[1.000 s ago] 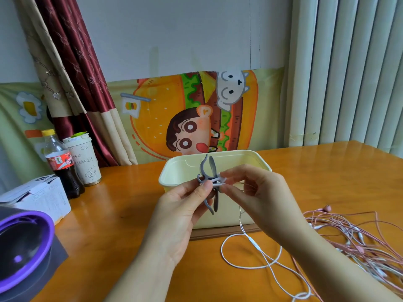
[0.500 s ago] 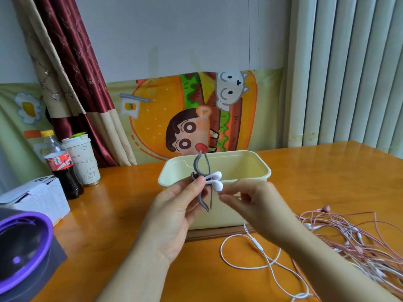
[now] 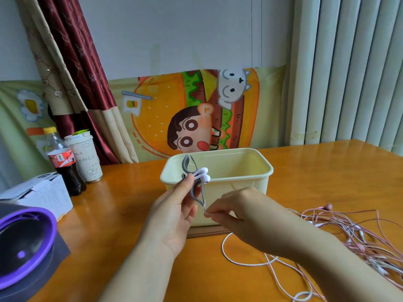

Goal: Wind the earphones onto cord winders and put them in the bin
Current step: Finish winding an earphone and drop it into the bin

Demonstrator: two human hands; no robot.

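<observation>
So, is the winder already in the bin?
No, the left hand holds the gray winder upright in the air on the bin's near side.

The right hand (image 3: 239, 211) hides where the white cord (image 3: 244, 264) leaves the winder (image 3: 185, 163), the pink cord tangle (image 3: 366, 238) runs off the right edge, and the writing on the cup (image 3: 87, 160) is unreadable.

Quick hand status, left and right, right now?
Left hand: closed, gripping the grey plastic cord winder with white earbuds on it.
Right hand: closed, pinching the thin white earphone cord below the winder.
</observation>
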